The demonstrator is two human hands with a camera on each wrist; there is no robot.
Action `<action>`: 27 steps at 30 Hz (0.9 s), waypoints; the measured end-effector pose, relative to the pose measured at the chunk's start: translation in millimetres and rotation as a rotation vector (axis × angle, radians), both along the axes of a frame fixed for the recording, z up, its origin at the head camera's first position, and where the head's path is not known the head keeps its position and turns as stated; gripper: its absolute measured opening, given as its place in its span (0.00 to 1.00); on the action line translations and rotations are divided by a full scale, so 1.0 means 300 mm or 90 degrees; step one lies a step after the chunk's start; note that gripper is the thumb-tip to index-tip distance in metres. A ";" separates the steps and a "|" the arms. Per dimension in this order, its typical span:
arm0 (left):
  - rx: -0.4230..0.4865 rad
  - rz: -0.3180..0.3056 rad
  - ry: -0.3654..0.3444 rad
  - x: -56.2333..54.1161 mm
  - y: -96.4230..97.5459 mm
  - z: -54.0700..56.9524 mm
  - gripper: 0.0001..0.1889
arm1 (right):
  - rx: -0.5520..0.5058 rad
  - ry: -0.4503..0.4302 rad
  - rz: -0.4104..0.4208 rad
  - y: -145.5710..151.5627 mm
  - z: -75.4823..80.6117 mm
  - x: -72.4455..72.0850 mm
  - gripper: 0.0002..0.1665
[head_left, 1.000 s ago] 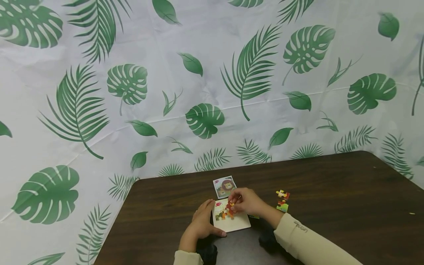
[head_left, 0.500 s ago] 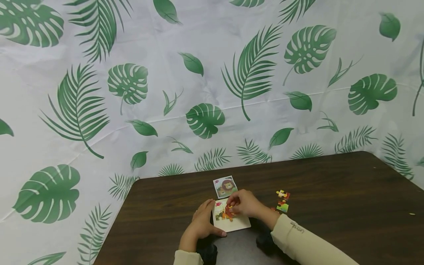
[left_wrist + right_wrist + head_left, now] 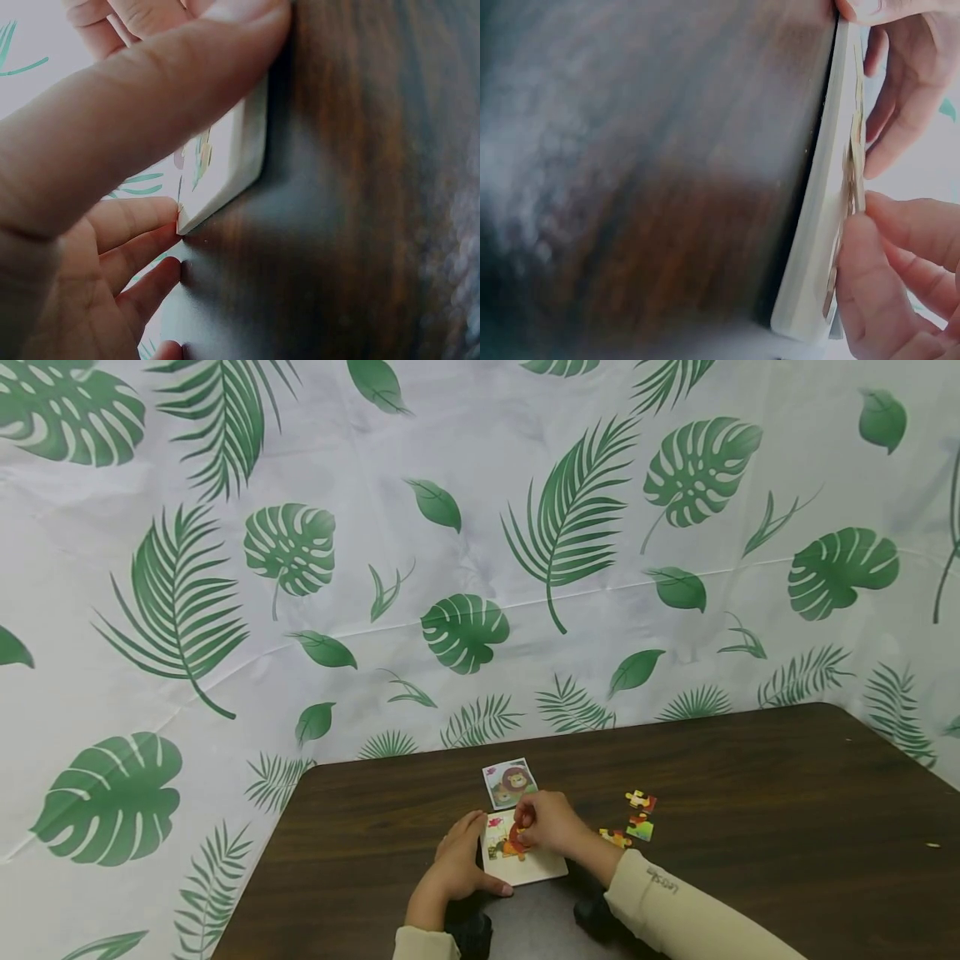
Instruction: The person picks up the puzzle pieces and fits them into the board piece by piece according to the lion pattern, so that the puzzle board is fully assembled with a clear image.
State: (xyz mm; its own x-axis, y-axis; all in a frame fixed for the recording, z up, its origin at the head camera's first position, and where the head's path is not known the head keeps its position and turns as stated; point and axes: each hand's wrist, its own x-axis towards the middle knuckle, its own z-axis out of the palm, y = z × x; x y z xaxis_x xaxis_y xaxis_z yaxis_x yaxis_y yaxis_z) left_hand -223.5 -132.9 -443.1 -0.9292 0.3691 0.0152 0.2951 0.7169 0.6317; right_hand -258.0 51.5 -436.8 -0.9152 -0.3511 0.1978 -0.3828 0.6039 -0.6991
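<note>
Thumb and fingers of your right hand (image 3: 555,823) pinch a red-orange puzzle piece (image 3: 514,836) low over the board (image 3: 540,870) — a fingertip hold that likely allows fine alignment. Your left hand (image 3: 457,863) lies spread with fingers nearly straight, touching the board's left side, thumb along the near edge, seemingly to steady it. Just beyond, a lion picture card (image 3: 511,783) faces you, presumably for reference; loose pieces (image 3: 641,827) lie to the right on the dark table (image 3: 750,793) — within easy reach.
</note>
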 end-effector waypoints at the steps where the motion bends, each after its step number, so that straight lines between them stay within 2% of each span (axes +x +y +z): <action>1: -0.001 0.001 -0.001 -0.001 0.000 0.000 0.56 | 0.004 0.002 -0.004 -0.002 0.001 0.002 0.13; 10: 0.002 0.000 0.003 -0.005 0.000 -0.006 0.55 | 0.033 0.034 -0.020 -0.009 -0.003 0.007 0.14; 27: -0.002 -0.001 0.010 -0.002 -0.001 -0.004 0.55 | 0.044 0.011 -0.038 -0.018 0.002 0.005 0.14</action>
